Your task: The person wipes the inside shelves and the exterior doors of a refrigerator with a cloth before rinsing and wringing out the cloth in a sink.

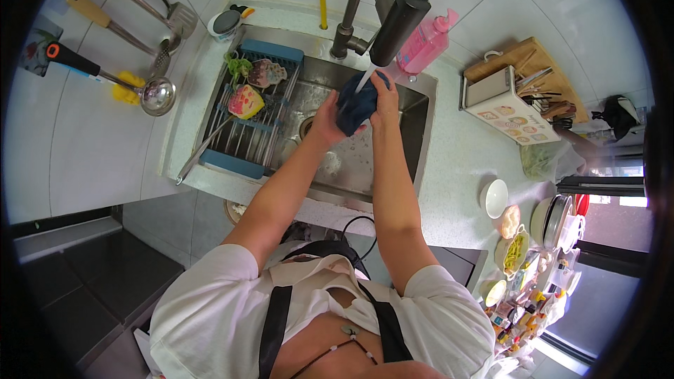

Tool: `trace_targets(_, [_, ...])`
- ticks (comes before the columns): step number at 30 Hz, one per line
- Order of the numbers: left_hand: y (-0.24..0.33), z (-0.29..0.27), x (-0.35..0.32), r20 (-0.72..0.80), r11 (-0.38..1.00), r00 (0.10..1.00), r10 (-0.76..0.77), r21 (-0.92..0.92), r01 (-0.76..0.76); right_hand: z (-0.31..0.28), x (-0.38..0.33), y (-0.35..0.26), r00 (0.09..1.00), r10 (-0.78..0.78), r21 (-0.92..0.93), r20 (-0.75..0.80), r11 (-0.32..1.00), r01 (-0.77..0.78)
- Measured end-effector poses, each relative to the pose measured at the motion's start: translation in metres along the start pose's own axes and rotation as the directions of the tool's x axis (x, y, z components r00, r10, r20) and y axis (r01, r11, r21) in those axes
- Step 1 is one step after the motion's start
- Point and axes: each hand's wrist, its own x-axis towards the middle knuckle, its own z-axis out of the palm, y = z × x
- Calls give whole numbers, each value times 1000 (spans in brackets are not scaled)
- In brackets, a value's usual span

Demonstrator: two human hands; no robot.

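Over the sink I hold a dark blue cloth, bunched up between both hands. My left hand grips its left side, and my right hand has its fingers around the right side. A thin stream of water runs onto the cloth from the dark grey faucet just above. Part of the cloth is hidden by my fingers.
A rack with blue ends spans the sink's left side, holding sponges and some greens. Behind the faucet stands a pink soap bottle. A utensil holder and a white bowl are on the right counter.
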Motion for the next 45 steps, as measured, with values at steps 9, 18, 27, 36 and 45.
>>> trace_targets(9, [15, 9, 35, 11, 943, 944, 329, 60, -329, -5, -17, 9, 886, -455, -445, 89, 778, 444])
trace_targets(18, [23, -26, 85, 291, 991, 957, 12, -131, 27, 35, -53, 14, 670, -535, -451, 515, 495, 742])
trace_targets(27, [-2, 38, 31, -325, 883, 852, 410, 374, -282, 17, -8, 12, 811, -585, -763, 31, 510, 397])
trace_targets(36, [25, 44, 40, -374, 857, 820, 433, 454, -245, 24, -47, 7, 893, -433, -529, 120, 734, 427])
trace_targets(45, [3, 45, 33, -391, 837, 861, 326, 543, -70, 20, -21, -2, 801, -590, -767, 95, 470, 437])
